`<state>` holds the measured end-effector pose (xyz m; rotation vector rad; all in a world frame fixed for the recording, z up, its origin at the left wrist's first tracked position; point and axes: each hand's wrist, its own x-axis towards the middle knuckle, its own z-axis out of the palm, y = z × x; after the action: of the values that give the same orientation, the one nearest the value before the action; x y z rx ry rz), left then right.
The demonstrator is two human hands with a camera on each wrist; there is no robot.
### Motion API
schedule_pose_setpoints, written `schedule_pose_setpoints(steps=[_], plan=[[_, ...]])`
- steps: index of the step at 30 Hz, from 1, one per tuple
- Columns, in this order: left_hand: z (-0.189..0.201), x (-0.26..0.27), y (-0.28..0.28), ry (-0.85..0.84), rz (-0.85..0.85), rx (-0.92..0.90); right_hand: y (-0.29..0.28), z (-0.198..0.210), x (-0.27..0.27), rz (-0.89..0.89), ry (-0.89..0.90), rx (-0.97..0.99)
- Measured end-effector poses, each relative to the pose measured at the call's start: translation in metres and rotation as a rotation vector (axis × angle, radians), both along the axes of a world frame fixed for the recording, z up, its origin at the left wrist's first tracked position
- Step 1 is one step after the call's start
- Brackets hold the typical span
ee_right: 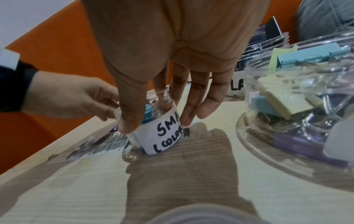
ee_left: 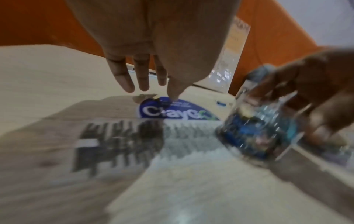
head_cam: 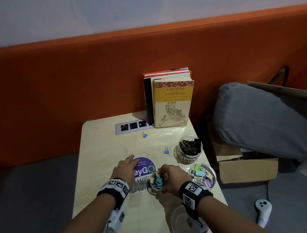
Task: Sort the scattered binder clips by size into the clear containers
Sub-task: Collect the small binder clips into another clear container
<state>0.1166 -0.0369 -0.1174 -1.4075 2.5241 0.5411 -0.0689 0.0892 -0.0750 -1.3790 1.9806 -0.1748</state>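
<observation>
My right hand [head_cam: 166, 174] grips a small clear jar [head_cam: 155, 182] of small coloured clips from above; in the right wrist view, thumb and fingers [ee_right: 191, 109] straddle this jar [ee_right: 162, 136], whose label reads "SMA". My left hand [head_cam: 129, 162] lies open just left of it, straight fingers [ee_left: 122, 78] pointing down at a purple sticker [head_cam: 144, 167]. Two small blue binder clips lie loose on the table, one in the middle [head_cam: 166, 150] and one farther back [head_cam: 144, 135]. A jar of pastel medium clips [head_cam: 203, 173] and a jar of black large clips [head_cam: 189, 148] stand to the right.
Books [head_cam: 172, 103] stand at the table's back by a socket strip [head_cam: 131, 127]. A clear lid [head_cam: 181, 220] lies near the front edge. Right of the table are a cardboard box [head_cam: 247, 167], a grey cushion [head_cam: 265, 118] and a white controller [head_cam: 263, 211].
</observation>
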Motion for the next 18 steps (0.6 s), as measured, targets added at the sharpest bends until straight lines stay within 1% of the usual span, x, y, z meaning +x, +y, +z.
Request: schedule_pose_setpoints(steps=[1, 3, 7, 11, 13, 15, 18], plan=[[-0.005, 0.006, -0.001, -0.044, -0.042, -0.002, 0.0, 0.0, 0.0, 0.001, 0.001, 0.003], [-0.014, 0.016, -0.002, -0.051, -0.063, 0.006, -0.001, 0.0, 0.0, 0.0, 0.001, 0.006], [-0.021, 0.028, -0.001, -0.015, -0.03, -0.007, -0.001, 0.0, 0.001, -0.007, 0.0, 0.005], [-0.015, 0.034, -0.004, -0.036, 0.05, -0.046, -0.001, -0.001, 0.001, -0.013, -0.003, -0.003], [-0.009, 0.033, -0.004, -0.063, 0.047, -0.09, 0.0, -0.002, 0.001, -0.017, -0.004, -0.004], [-0.001, 0.025, 0.0, 0.011, 0.059, -0.086, -0.001, -0.002, 0.002, -0.02, -0.002, -0.008], [0.018, 0.002, 0.015, 0.264, 0.071, -0.024, -0.004, -0.002, 0.005, -0.033, -0.015, -0.027]])
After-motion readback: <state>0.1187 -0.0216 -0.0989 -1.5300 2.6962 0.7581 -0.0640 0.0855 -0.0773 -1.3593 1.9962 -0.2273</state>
